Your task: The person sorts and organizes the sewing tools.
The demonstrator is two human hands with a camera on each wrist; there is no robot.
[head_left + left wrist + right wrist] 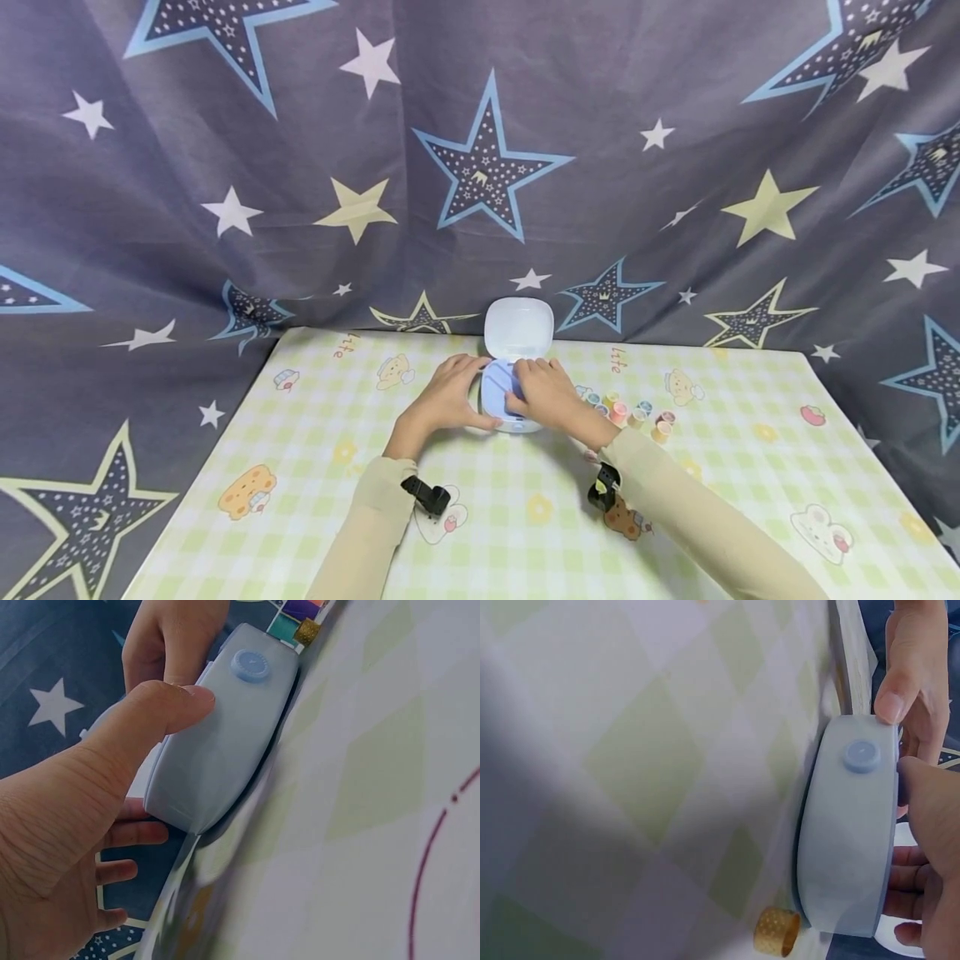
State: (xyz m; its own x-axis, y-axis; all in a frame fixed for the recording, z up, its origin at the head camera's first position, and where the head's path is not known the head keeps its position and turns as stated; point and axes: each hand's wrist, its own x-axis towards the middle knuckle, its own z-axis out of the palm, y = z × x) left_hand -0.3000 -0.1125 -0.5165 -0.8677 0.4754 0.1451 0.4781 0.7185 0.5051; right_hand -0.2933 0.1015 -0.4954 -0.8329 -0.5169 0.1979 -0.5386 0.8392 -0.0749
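Note:
A light blue plastic box (512,427) stands on the table with its rounded white lid (519,327) raised at the back. Inside it lies a blue insert (497,387). My left hand (452,393) grips the box by its left side, the thumb (180,701) on the front wall near a round blue button (250,666). Reaching over the right half from above is my right hand (551,393), with bent fingers toward the back and thumb at the inside front. Its palm hides that half, so I cannot tell what the fingers hold.
Several small coloured tape rolls (618,412) stand close to the right of the box, a gold one (776,931) nearest its corner. A checked cloth (300,500) covers the table. Behind the lid hangs a grey star-patterned curtain (450,275).

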